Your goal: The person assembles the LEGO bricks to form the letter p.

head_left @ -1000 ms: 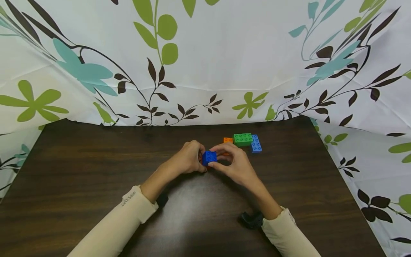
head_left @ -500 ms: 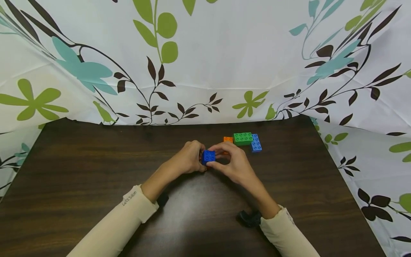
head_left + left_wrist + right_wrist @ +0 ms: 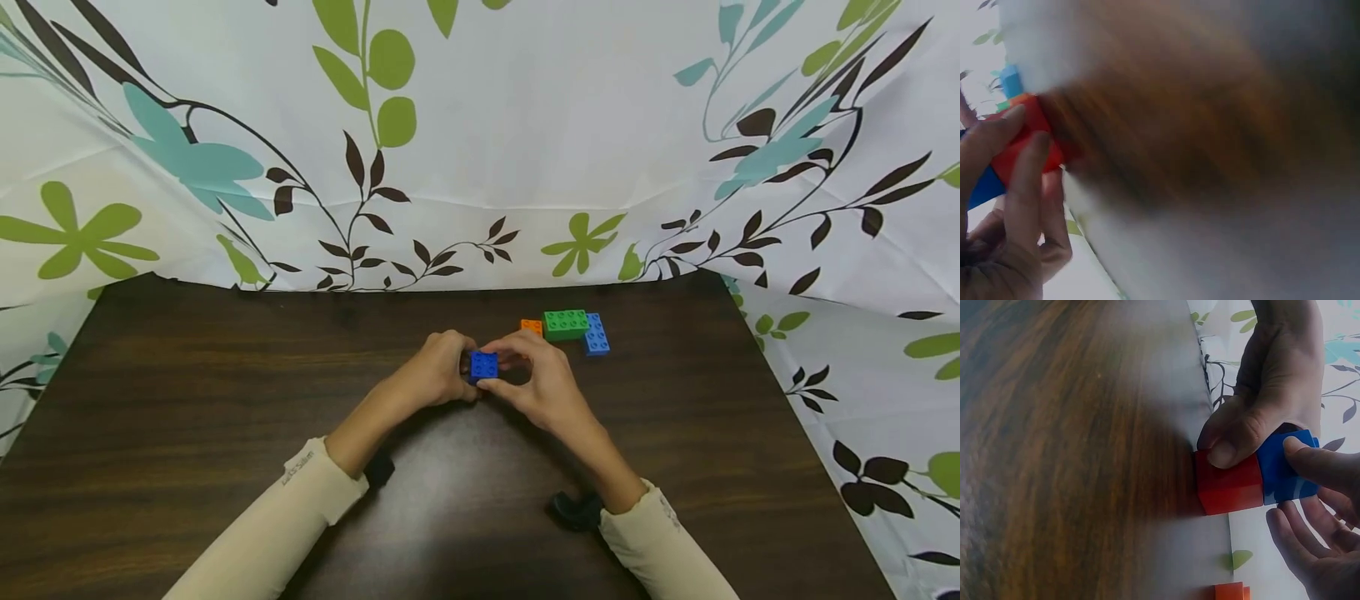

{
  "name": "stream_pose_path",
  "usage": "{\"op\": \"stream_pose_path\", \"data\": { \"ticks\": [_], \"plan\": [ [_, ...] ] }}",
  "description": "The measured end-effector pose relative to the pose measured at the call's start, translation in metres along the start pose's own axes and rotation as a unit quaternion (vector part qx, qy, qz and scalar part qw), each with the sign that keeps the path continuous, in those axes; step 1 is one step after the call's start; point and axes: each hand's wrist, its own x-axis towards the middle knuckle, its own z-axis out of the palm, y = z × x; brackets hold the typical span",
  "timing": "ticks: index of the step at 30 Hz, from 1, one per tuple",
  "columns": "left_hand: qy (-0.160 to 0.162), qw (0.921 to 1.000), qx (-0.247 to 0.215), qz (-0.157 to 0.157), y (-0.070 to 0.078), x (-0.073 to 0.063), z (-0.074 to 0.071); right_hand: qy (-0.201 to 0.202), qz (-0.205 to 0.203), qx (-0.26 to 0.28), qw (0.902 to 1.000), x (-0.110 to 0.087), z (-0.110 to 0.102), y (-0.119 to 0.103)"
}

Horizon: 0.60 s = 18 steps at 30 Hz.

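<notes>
Your left hand (image 3: 438, 373) curls round a red brick (image 3: 1229, 484), thumb pressed on its side, while your right hand (image 3: 542, 381) pinches the blue brick (image 3: 483, 365) seated on top of it; the two bricks touch, held just above the middle of the dark wooden table (image 3: 187, 392). Behind your right hand an orange brick (image 3: 532, 326), a green brick (image 3: 566, 322) and a light blue brick (image 3: 597, 335) lie together on the table. A white cloth printed with leaves (image 3: 480, 142) hangs behind and to both sides.
</notes>
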Motion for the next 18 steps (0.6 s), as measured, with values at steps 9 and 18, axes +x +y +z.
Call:
{"op": "stream_pose_path", "data": {
  "ticks": [9, 18],
  "plan": [
    [-0.008, 0.9996, 0.022, 0.016, 0.019, -0.016, -0.012, -0.002, 0.005, -0.004, 1.0, 0.003, 0.002, 0.0],
    [0.007, 0.9988, -0.033, 0.035, 0.021, -0.028, -0.021, -0.056, 0.016, -0.011, 0.9982, -0.004, -0.008, 0.002]
  ]
}}
